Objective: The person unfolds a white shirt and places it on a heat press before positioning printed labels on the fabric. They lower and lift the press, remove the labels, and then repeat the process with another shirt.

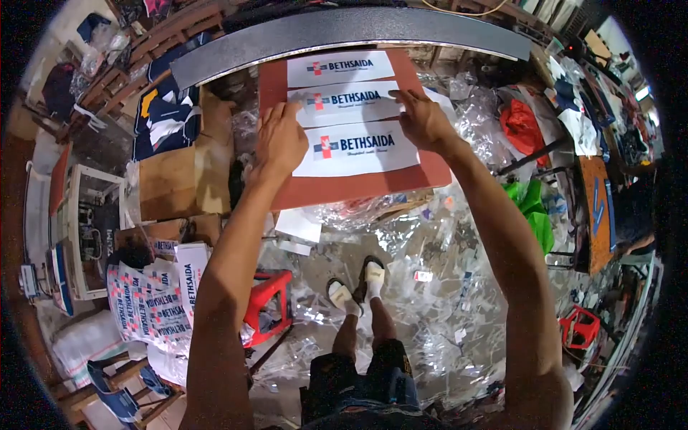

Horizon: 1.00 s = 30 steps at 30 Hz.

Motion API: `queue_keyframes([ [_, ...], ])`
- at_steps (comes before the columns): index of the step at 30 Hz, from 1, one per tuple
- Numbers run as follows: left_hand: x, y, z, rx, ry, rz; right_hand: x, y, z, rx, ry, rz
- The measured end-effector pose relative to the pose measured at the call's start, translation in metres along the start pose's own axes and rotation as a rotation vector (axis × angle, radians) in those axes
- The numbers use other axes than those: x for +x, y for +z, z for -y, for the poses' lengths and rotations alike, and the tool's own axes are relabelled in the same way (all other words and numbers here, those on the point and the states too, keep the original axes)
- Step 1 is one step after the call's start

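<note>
Three white printed sheets lie in a row on a reddish-brown board, each bearing a BETHSAIDA logo. They are the top sheet, the middle sheet and the bottom sheet. My left hand rests at the board's left side, its fingers stretched out to the left end of the middle sheet. At that sheet's right end, my right hand has bent fingers, with thumb and forefinger closed on the edge. The undersides of both hands are hidden.
A long dark metal bar spans the far side above the board. Printed sheets hang at lower left near a red stool. Cardboard boxes stand left. Plastic scraps litter the floor; an orange-topped table stands right.
</note>
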<state>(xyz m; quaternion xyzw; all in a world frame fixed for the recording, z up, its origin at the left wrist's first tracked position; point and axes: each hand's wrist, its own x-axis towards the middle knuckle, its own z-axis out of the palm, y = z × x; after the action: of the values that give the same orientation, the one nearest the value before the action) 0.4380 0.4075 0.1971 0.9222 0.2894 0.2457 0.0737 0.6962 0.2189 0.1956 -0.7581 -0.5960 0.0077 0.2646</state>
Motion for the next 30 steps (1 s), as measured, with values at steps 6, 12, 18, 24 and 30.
queue_keyframes([
  [6, 0.008, 0.008, 0.01, 0.049, -0.024, 0.069, 0.004, 0.016, -0.012, -0.127, 0.109, 0.083],
  [12, 0.011, 0.01, 0.01, 0.052, 0.0, 0.055, 0.0, 0.017, -0.01, -0.153, -0.035, -0.054],
  [18, 0.01, 0.014, 0.012, 0.05, 0.02, 0.033, 0.0, 0.011, -0.003, -0.147, 0.025, 0.014],
  [24, 0.012, 0.012, 0.011, 0.045, -0.026, 0.086, 0.0, 0.011, -0.003, -0.181, 0.028, 0.02],
  [30, 0.011, 0.013, 0.015, 0.045, -0.007, 0.063, 0.0, 0.013, -0.003, -0.177, 0.05, 0.038],
])
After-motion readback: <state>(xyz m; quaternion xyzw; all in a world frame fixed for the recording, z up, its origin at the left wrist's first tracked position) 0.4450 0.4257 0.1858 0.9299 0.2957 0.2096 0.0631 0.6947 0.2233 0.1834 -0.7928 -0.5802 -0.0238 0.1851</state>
